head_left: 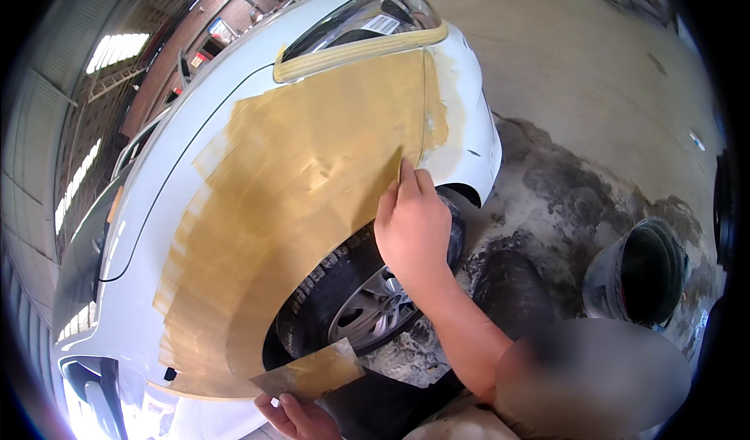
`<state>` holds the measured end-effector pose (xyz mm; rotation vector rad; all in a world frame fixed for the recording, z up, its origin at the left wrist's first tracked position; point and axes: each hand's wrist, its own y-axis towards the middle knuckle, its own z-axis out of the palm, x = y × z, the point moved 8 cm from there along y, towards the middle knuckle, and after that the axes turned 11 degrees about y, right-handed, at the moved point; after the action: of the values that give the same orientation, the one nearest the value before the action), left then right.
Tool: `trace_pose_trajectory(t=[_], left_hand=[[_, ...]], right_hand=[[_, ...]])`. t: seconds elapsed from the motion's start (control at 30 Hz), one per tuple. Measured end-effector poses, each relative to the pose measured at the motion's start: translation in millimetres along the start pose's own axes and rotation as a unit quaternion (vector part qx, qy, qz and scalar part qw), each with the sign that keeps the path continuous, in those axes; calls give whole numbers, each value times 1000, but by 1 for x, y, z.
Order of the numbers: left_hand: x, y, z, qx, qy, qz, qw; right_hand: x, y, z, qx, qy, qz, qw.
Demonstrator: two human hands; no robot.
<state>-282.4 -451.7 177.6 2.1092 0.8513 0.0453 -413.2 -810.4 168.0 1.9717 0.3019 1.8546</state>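
My right hand (414, 213) is closed, pinching a thin spreader (401, 171) against the front fender of a white car (195, 104). Most of the spreader is hidden behind the fingers. Tan filler (297, 143) covers much of the fender, with streaky, ragged edges toward the left. Low in the view, my left hand (301, 418) grips the edge of a flat mixing plate (312, 370), which carries a smear of the same tan filler. This plate is held near the tyre (328, 284), below the wheel arch. Yellow tape (359, 55) borders the headlight (375, 26).
A dark bucket (637, 272) stands on the stained floor at the right. The alloy wheel (375, 307) is close to my right forearm. Pale concrete floor (578, 57) extends beyond the bumper (480, 147). Shelves and a brick wall are at the far left. A blurred patch hides the lower right.
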Motion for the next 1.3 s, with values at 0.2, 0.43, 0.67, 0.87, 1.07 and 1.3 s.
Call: trace_pose_trajectory(t=[0.2,0.43,0.67,0.87,1.07,1.3], left_hand=[[2,5,-6,-55,-325,-169,929],[0,-3,-13,-35,-5,-25,999],[5,-6,-1,-22,-254,-127,959],[18,-8,5,-16,-397,-161,903],[33,-13,7,-34,-407,-183,894],[43,-17,11,-41,-422,-196,884]], right_hand=[[-85,-22,-47,-91,231,48,968],[-45,17,-87,6,-103,-246,964],[-33,2,-57,47,-187,-316,929],[-33,-4,-46,52,-215,-303,927],[-32,-10,-41,45,-233,-315,919],[-28,-19,-35,44,-252,-347,902]])
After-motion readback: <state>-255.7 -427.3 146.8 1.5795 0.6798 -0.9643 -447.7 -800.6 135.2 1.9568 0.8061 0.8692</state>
